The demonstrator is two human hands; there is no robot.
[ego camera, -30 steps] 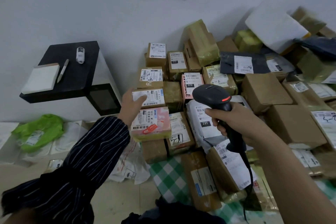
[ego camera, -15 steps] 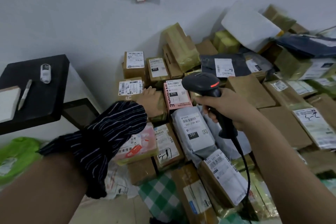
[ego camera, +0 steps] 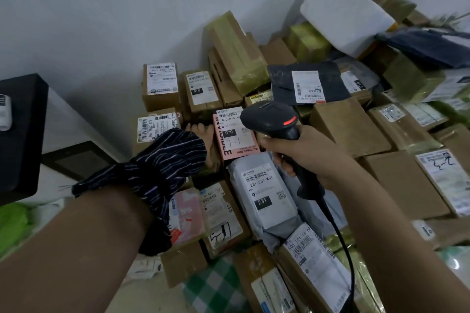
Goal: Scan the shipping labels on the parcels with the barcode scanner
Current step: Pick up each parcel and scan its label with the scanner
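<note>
A dark striped sleeve (ego camera: 162,173) hides most of the left hand (ego camera: 204,138). Its fingertips (ego camera: 199,127) lie together on a brown cardboard parcel (ego camera: 212,171), but I cannot tell if they grip it. Just right is a pink labelled box (ego camera: 230,141). The right hand (ego camera: 309,157) curls round a black corded barcode scanner (ego camera: 270,119), above the pile.

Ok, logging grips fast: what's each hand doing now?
Left hand: mostly hidden behind the dark striped sleeve; cannot be told.
Right hand: grips the black handheld barcode scanner.
</note>
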